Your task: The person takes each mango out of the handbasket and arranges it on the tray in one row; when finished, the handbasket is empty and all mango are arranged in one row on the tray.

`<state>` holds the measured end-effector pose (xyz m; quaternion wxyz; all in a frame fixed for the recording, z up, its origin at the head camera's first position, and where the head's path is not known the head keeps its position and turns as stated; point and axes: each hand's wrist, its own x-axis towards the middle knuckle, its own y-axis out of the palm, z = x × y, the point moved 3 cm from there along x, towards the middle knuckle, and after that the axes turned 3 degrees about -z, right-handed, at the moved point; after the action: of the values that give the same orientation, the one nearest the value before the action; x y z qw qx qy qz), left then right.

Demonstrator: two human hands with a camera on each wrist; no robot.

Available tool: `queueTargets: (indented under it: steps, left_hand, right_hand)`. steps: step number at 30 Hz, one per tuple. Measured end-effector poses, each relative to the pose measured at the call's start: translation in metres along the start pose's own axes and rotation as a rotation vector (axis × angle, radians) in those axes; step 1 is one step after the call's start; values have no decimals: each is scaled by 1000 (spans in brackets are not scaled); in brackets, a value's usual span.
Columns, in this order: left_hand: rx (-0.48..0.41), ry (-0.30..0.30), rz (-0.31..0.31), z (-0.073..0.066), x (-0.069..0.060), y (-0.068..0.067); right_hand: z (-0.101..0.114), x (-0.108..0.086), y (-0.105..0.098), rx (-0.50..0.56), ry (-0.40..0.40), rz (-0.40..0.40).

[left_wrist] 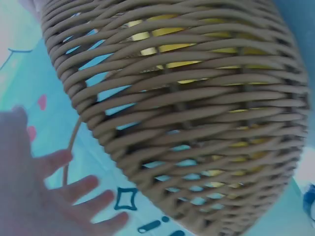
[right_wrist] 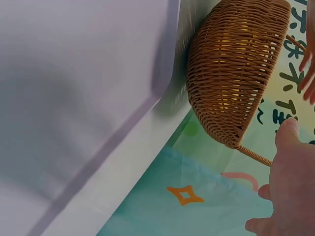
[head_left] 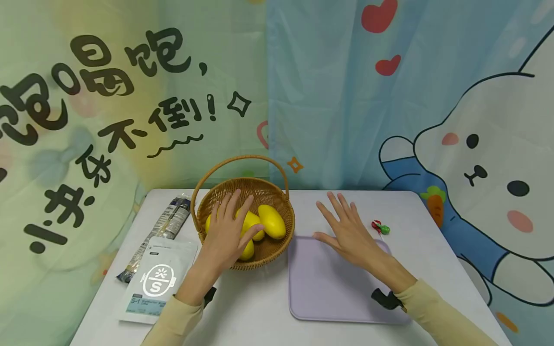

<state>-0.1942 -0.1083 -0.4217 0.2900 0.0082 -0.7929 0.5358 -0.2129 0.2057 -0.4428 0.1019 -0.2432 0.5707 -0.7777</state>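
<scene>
Toward eleven o'clock on the white tabletop (head_left: 246,307), twelve being the far side, stands a wicker basket (head_left: 246,187) with a tall arched handle. Inside lie several yellow fruits (head_left: 271,222), smooth and oval, the plainest one toward three o'clock and the others partly hidden. Over the basket, from seven o'clock, the left hand (head_left: 227,235) hovers palm down with its fingers spread; the left wrist view shows a gap between its fingers and the woven side. At three o'clock from the basket, the right hand (head_left: 346,235) is likewise spread and holds nothing, above the far edge of a lilac tray (head_left: 329,288) that lies toward four o'clock from the basket. Just past the tray's one o'clock corner rest small red and green wrapped sweets (head_left: 381,227). Near the basket's nine o'clock side lies a long, shiny packet (head_left: 173,221); at eight o'clock a white pouch (head_left: 160,281) with a blue band and a round logo partly overlaps it in the head view. Pale sleeves (head_left: 441,312) cover both forearms. Behind everything, at twelve o'clock, hangs a printed backdrop (head_left: 320,96) with dark lettering, red hearts and a white cartoon animal.
</scene>
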Motion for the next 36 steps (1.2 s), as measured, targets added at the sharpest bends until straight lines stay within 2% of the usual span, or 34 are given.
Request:
queueTargets:
  steps: [5, 7, 10, 13, 17, 20, 28, 32, 36]
  left_hand:
    - [-56, 89, -293, 3, -10, -16]
    - [-75, 103, -409, 5, -14, -21]
    - [-82, 75, -541, 10, -19, -27]
    - [-70, 18, -606, 17, -24, -26]
    - [-41, -62, -592, 24, -31, -19]
    - [-40, -134, -532, 29, -37, -12]
    - [-222, -343, -355, 44, -45, 5]
    - [-306, -420, -256, 50, -43, 10]
    - [-353, -477, -167, 56, -41, 11]
  right_hand:
    - [6, 3, 0, 20, -9, 3]
    - [9, 4, 0, 21, -15, 4]
    - [13, 7, 0, 23, -27, 2]
    - [18, 10, 0, 35, -40, 0]
    - [26, 15, 1, 61, -60, -2]
    - [33, 19, 2, 68, -81, -2]
    - [41, 25, 3, 80, -97, -9]
    - [47, 30, 3, 94, -112, -6]
    - [56, 37, 0, 110, -135, 8]
